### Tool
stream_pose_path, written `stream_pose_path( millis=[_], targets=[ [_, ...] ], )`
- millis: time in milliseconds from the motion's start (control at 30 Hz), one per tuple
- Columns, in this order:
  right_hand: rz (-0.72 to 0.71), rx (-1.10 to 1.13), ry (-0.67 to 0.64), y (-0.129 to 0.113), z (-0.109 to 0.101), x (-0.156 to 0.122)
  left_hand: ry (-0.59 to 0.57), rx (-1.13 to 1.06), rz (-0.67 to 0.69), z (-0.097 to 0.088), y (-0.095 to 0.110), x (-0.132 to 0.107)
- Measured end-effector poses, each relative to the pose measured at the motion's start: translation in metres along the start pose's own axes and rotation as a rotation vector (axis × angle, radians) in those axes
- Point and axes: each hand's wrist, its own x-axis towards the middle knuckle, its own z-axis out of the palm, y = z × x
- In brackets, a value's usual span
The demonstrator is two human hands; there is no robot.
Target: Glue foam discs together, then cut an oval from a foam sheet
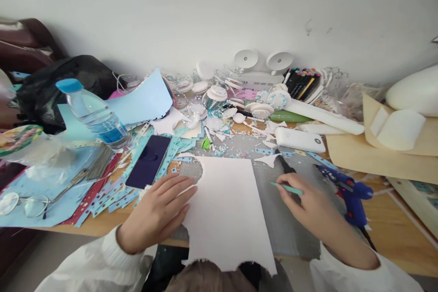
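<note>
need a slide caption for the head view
Left hand at the edge of a notched white sheet, right hand holding a slim green tool, at a cluttered table.

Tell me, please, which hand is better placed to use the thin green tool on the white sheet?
Probably the right hand: it holds the thin green tool, just to the right of the white sheet. The left hand, at the opposite edge with no tool, seems better placed for steadying.

The left hand point(159, 210) rests, fingers extended, at the left edge of a white sheet point(229, 210) with curved cuts. To its right, the right hand point(306, 200) pinches a slim green tool point(293, 189); a blue glue gun point(354, 194) lies farther right.
</note>
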Motion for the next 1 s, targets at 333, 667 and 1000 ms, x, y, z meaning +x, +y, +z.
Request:
stream_pose_path(
  millis=[333,667,1000],
  targets=[
    [-0.035,-0.061,0.057,0.001,-0.001,-0.010,-0.021,0.084,-0.045,-0.001,-0.011,0.024],
    [-0.048,-0.270,0.080,-0.003,0.029,0.059,-0.069,0.057,-0.242,0.000,-0.031,0.053],
    [-0.306,-0.242,-0.114,-0.073,0.066,-0.028,-0.311,0.117,-0.603,0.052,-0.057,0.156]
  ],
)
